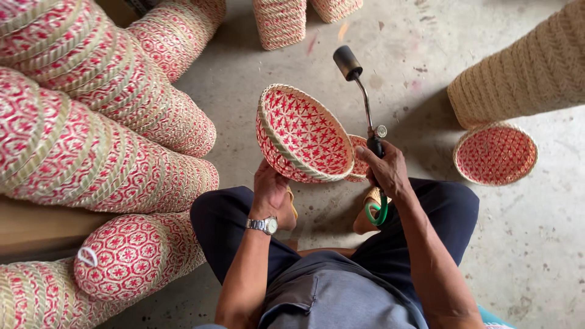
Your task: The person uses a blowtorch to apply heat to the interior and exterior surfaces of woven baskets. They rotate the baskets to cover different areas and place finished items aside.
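Red-and-cream woven basket stacks (103, 140) crowd the concrete floor (536, 244); a lone basket (495, 153) lies apart. Left hand (270, 190) grips a tilted basket bowl (303, 135). Right hand (386, 170) is closed round a gas torch (362, 91).

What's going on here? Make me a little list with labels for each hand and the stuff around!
Left hand: holds a round red-and-straw woven basket by its lower rim, tilted on edge
Right hand: closed around the handle of a black metal gas torch with a green hose, nozzle pointing away from the person
Behind the held basket: another small woven basket, partly hidden
Right side: one red woven basket on the concrete floor
Left side: long stacks of nested red baskets
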